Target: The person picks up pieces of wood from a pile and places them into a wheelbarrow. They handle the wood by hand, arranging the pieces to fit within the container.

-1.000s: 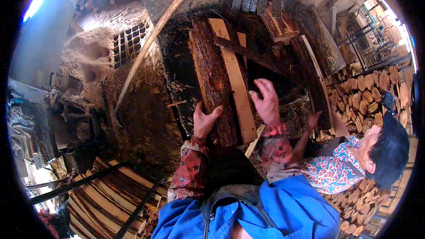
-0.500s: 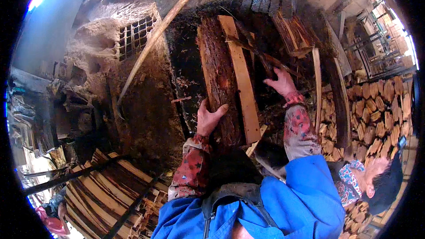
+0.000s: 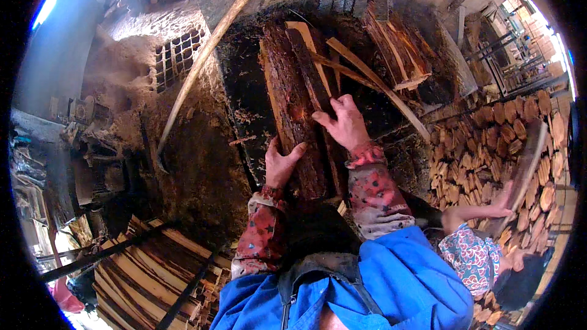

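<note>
At nine o'clock sits a sawdust-caked metal grate (image 3: 176,58), and a long pale pole (image 3: 214,55) slants from about eleven down toward nine. At seven o'clock lies a stack of thin split slats (image 3: 153,269), laid flat and parallel, probably so they stay tidy. Near the centre the left hand (image 3: 280,164) presses its palm and spread fingers against the left flank of a bark-covered log slab (image 3: 293,116), open rather than clenched, apparently steadying it from sliding sideways. The slab lies on a dark, grimy work bed (image 3: 244,98), its long axis running from six toward twelve o'clock, far end pointing away from the person. The right hand (image 3: 345,123) rests flat on top of the slab's right side, fingers splayed, pushing rather than gripping (a downward hold, it seems). At three o'clock stands a wall of stacked firewood (image 3: 483,146), where another person's hand (image 3: 502,203) holds a curved bark strip (image 3: 527,159)
</note>
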Demonstrator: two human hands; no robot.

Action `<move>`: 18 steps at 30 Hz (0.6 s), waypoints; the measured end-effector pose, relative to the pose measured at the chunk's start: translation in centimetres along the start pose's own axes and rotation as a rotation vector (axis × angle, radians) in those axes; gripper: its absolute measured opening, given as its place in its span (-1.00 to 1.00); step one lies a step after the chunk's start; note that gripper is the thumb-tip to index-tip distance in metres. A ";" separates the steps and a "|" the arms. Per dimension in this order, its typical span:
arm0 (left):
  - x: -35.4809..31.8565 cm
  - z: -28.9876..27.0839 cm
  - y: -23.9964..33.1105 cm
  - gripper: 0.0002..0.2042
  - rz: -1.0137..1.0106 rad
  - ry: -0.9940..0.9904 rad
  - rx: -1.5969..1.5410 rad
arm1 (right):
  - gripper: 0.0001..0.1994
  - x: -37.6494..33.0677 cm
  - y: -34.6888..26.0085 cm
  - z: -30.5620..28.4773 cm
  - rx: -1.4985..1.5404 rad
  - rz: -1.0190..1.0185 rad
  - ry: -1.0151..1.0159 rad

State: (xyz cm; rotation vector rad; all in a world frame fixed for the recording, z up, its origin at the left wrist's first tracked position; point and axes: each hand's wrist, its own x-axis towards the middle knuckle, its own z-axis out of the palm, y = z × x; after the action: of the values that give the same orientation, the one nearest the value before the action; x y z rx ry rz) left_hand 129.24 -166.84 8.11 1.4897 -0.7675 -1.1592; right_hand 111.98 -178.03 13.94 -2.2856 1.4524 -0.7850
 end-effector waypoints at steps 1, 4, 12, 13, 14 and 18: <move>0.0 -0.2 -0.3 -0.30 0.007 0.012 0.006 | -0.37 0.1 0.7 -0.4 0.137 0.040 -0.036; -0.5 -0.4 0.9 -0.31 0.037 0.022 0.028 | -0.43 0.5 4.8 -2.0 -0.167 -0.008 0.148; -1.4 -0.1 1.7 -0.30 0.055 0.039 0.082 | -0.35 5.4 15.5 -2.7 -0.531 0.341 -0.202; -1.4 -0.3 1.4 -0.30 0.063 0.042 0.075 | -0.39 5.4 15.7 -2.5 -0.533 0.298 -0.194; -1.2 -0.4 0.9 -0.30 0.052 0.023 0.050 | -0.44 5.4 16.0 -2.6 -0.535 0.255 -0.186; -1.1 -0.1 0.9 -0.29 0.040 -0.008 0.024 | -0.55 4.0 17.4 -3.1 -0.551 0.143 -0.179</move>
State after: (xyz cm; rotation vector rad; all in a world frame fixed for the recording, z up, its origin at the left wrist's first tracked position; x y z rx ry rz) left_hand 129.10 -166.01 9.31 1.4838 -0.8158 -1.1294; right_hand 98.85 -189.03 8.18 -2.5020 1.8937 -0.1345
